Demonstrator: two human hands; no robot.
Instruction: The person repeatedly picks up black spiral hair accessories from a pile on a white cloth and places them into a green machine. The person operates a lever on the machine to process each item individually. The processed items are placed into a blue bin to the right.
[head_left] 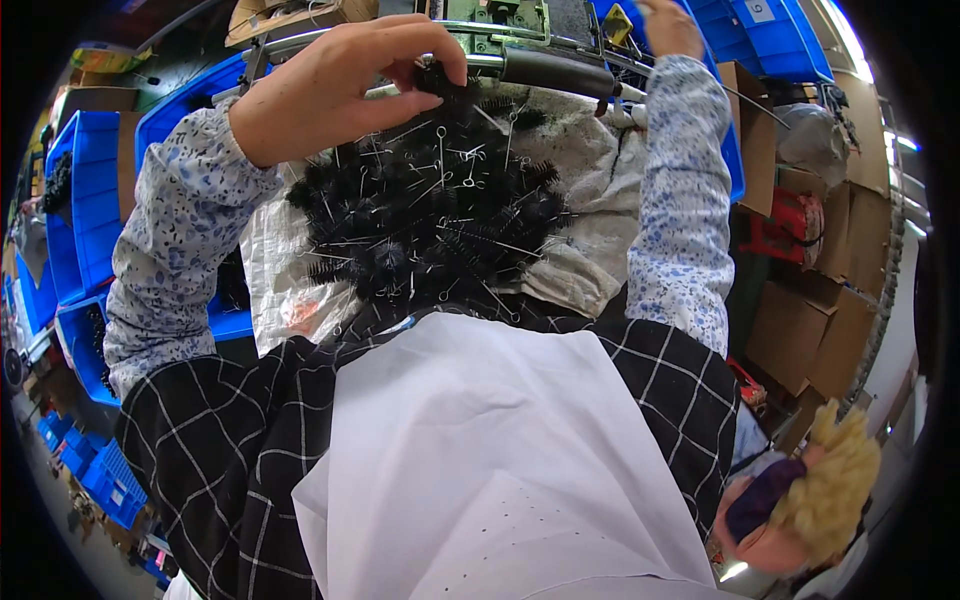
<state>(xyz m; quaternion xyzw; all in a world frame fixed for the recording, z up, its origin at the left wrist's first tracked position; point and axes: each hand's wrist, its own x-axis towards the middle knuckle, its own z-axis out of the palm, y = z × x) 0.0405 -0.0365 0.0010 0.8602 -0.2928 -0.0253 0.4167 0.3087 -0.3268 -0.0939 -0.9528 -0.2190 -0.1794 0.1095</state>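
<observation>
My left hand is closed, thumb and forefinger pinching a black bristle brush above a heap. Beneath it lies the heap of black wire brushes, many with thin metal stems ending in small loops. The pile rests on a whitish woven cloth over my lap. Up at the right, my right hand is beside the far end of a metal machine and a blue bin. Its fingers are partly cut off by the top edge, so whether it holds anything is hidden.
A dark roller and metal rods cross in front of the machine. Blue bins stand on the left, and another blue bin at the upper right. Cardboard boxes and a red stool are at the right. Another person is at the lower right.
</observation>
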